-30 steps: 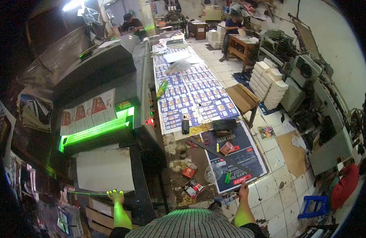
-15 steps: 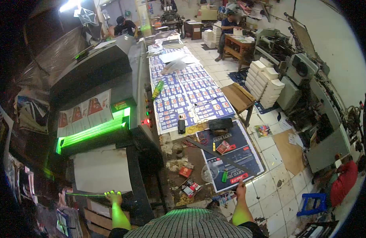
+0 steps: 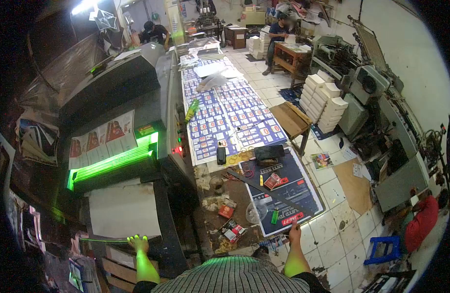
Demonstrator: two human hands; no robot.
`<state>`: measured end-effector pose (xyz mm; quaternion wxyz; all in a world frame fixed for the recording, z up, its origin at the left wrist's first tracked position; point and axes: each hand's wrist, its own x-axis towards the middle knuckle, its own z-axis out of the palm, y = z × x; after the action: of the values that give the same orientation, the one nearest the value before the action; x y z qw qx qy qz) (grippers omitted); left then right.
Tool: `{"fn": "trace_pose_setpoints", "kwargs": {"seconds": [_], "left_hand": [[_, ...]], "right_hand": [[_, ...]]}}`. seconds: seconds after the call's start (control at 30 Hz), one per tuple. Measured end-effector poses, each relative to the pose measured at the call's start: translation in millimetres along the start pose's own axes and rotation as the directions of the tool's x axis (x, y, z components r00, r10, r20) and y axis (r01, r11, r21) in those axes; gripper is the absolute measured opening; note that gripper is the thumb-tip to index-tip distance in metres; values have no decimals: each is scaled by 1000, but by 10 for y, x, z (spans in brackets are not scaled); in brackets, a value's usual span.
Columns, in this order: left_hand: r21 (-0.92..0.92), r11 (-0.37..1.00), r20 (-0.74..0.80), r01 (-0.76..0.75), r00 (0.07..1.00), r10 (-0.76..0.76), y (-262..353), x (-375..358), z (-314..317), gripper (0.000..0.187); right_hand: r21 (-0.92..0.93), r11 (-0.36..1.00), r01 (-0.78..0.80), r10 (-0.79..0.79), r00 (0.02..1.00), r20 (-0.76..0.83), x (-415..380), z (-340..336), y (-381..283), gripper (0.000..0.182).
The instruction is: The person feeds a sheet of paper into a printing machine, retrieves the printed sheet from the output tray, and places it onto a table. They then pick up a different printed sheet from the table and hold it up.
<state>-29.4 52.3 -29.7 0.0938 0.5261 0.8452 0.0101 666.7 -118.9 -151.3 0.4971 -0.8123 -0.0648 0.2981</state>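
Note:
My left hand [image 3: 138, 243], lit green, rests with its fingers apart on the front edge of the machine's pale feed board [image 3: 123, 210]. My right hand [image 3: 294, 233] is at the table's near corner, by the red label of a dark blue printed poster [image 3: 295, 195]. Its fingers look pressed together; whatever they hold, if anything, is too small to make out. On the poster lie a green lighter [image 3: 274, 217], a dark metal ruler [image 3: 278, 196] and a red cigarette pack [image 3: 272, 180]. A clear round dish [image 3: 256, 212] overlaps the poster's left edge.
The large grey machine [image 3: 122, 83] has a bright green-lit slot [image 3: 117, 158] and printed sheets [image 3: 103, 139] above it. Blue-and-white printed sheets [image 3: 230, 112] cover the long table. A wooden stool [image 3: 289, 118], stacked white boxes [image 3: 322, 102] and a blue stool [image 3: 382, 250] stand rightward. Two people work farther back.
The view has shifted slightly. Both my hands keep nearly the same places, left on the board's edge and right at the table corner. The seated person at the back right has raised their head and torso slightly.

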Motion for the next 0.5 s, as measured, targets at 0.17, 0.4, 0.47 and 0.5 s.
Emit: {"fn": "trace_pose_setpoints", "kwargs": {"seconds": [0.17,0.4,0.47,0.5], "left_hand": [[34,999,-25,0,1000,0,-9,-5,27,58],[110,993,-89,-35,995,45,-35,46,88,53],[112,993,-108,-24,994,36,-42,45,107,52],[100,995,-121,-20,992,32,-16,15,83,52]], "right_hand": [[65,996,-52,50,998,43,-33,14,-71,72],[121,992,31,-40,996,77,134,19,146,71],[90,996,0,-6,997,73,107,5,119,73],[59,998,-32,27,997,69,49,-5,45,76]]}}
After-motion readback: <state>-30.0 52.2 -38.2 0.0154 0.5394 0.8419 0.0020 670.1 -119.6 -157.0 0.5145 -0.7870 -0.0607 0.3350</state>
